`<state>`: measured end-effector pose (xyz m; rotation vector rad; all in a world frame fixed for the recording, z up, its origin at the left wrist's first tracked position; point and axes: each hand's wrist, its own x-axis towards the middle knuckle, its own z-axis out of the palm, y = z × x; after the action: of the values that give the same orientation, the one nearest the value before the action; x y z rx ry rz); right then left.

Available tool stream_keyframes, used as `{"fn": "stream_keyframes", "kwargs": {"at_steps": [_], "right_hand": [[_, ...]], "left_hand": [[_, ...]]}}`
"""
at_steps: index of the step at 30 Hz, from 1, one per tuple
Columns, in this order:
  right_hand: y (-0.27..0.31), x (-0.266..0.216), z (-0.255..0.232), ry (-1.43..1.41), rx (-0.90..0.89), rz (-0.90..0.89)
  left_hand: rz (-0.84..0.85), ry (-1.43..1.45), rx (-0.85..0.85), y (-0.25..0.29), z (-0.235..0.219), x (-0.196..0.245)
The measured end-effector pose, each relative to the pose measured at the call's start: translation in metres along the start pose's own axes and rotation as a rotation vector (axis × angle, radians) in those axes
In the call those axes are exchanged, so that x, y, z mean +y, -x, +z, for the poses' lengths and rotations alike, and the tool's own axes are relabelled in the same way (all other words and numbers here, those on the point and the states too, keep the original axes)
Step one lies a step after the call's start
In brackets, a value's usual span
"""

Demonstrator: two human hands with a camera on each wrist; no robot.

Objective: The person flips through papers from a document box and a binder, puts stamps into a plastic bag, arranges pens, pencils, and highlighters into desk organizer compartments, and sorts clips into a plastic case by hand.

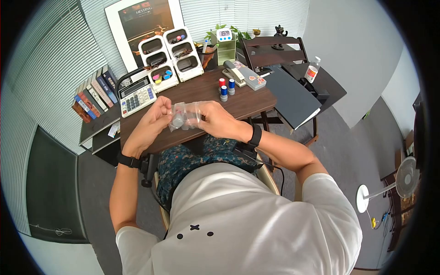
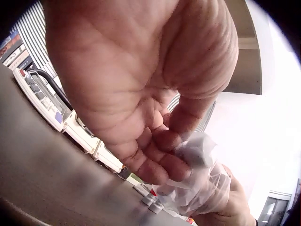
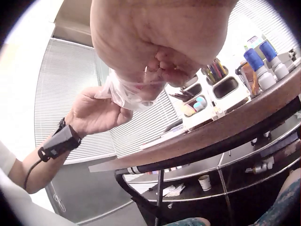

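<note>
A clear plastic bag (image 1: 192,110) is stretched between both hands over the table's near edge. My left hand (image 1: 151,120) pinches one end of it between thumb and fingers. At the other end my right hand (image 1: 220,120) grips the bag with curled fingers. Inside the bag shows a small grey, rounded object (image 1: 178,121), blurred by the plastic; its kind I cannot tell. In the right wrist view the crinkled bag (image 3: 127,95) spans the two hands. Beyond them stand small grey bottles with a red cap (image 1: 222,82) and blue caps (image 1: 223,90).
A white calculator (image 1: 137,100) lies at the left, beside white organizer trays (image 1: 158,59). A stapler (image 1: 233,72) and grey box (image 1: 251,77) lie at the back right. Books (image 1: 96,94) stand left; a dark folder (image 1: 288,98) and plastic bottle (image 1: 312,69) are right.
</note>
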<state>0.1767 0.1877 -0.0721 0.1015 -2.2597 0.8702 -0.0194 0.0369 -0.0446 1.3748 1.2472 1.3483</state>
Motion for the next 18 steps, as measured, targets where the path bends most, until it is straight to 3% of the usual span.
{"fn": "stream_keyframes", "kwargs": {"at_steps": [4,9,13,18], "right_hand": [[-0.002,-0.003,-0.007,0.037,-0.04,-0.004],[0.001,-0.002,-0.006,0.122,0.036,-0.071],[-0.002,-0.006,-0.004,0.121,0.075,-0.08],[-0.002,-0.011,-0.003,0.023,0.045,-0.005]], "left_hand": [[-0.021,-0.135,0.029,0.0,0.001,0.004],[-0.047,-0.18,0.165,-0.002,-0.006,-0.001],[0.003,-0.045,0.14,-0.003,-0.001,-0.003],[0.025,-0.118,0.105,-0.001,0.005,0.004]]}}
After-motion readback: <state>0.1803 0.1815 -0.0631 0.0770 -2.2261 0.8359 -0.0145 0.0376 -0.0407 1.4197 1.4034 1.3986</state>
